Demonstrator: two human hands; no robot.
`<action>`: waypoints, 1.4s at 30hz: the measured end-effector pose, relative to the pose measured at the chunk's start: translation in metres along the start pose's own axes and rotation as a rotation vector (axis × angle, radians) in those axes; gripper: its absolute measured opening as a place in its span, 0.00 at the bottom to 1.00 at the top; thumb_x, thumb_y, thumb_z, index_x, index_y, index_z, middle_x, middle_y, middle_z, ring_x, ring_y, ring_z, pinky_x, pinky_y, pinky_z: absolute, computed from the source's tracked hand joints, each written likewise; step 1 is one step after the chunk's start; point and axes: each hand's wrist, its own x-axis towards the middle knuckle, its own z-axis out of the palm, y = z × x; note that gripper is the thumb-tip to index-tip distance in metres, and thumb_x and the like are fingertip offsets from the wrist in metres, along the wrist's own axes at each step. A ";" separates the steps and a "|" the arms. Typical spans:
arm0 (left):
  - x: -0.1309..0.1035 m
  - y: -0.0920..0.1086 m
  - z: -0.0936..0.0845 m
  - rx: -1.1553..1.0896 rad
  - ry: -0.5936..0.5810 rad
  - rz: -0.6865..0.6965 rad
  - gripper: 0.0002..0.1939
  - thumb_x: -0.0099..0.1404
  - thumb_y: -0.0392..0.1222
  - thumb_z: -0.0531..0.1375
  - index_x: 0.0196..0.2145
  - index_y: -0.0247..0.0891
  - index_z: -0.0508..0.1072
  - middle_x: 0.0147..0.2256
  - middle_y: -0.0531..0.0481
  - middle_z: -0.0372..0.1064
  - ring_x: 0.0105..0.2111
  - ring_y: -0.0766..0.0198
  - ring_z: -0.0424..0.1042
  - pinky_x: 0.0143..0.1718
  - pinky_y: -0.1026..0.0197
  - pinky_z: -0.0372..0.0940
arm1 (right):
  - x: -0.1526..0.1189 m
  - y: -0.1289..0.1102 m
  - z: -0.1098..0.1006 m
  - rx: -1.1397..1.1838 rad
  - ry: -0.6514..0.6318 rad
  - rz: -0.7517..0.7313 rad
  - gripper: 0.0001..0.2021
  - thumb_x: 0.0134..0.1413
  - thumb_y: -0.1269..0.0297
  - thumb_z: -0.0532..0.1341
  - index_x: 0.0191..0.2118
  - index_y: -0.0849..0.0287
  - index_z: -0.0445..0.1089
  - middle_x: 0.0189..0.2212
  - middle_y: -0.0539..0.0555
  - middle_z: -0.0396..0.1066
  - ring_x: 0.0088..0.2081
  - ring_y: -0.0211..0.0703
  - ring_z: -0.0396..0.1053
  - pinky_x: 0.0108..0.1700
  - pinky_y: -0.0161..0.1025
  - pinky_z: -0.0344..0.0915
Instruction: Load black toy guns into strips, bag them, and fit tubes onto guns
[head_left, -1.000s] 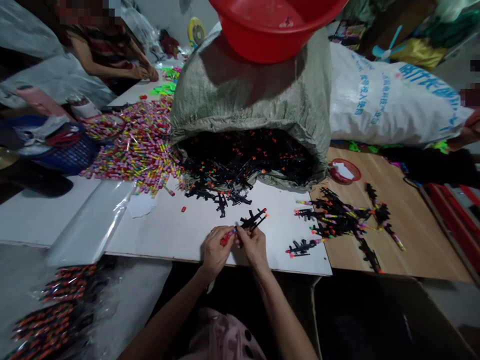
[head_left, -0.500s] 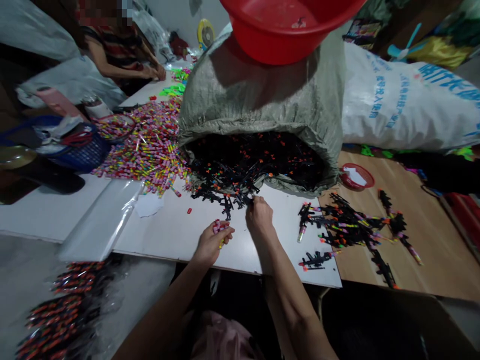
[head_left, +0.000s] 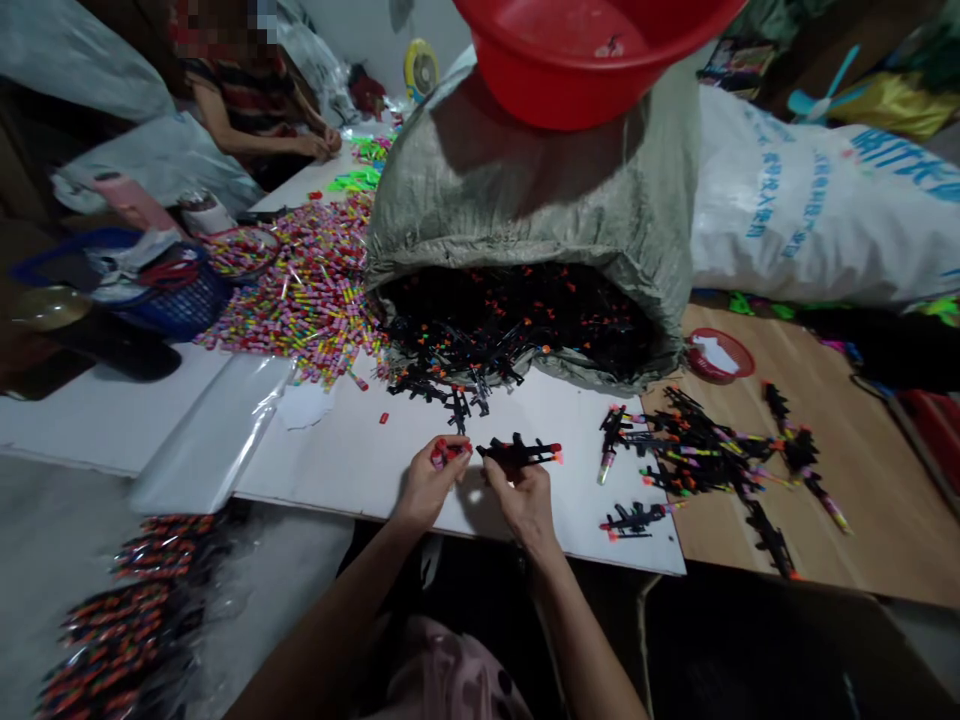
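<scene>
R hand [head_left: 527, 500] is back from sack [head_left: 525, 200], fingers pinching gun [head_left: 517, 453] end-on to tubes [head_left: 441, 456] pinched in L hand [head_left: 424, 488], prob. for alignment.

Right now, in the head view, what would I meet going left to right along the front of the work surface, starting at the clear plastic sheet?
Clear plastic sheet, torn white paper, small red piece, left hand holding pink-and-red pieces, right hand holding a black toy gun, pile of toy guns.
</scene>
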 end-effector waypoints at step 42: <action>-0.009 -0.017 0.007 0.400 0.033 0.459 0.09 0.53 0.36 0.63 0.34 0.42 0.76 0.38 0.43 0.73 0.43 0.54 0.69 0.49 0.54 0.62 | 0.005 -0.002 0.018 0.033 0.055 0.242 0.18 0.38 0.43 0.59 0.18 0.54 0.60 0.12 0.49 0.64 0.16 0.39 0.62 0.21 0.37 0.62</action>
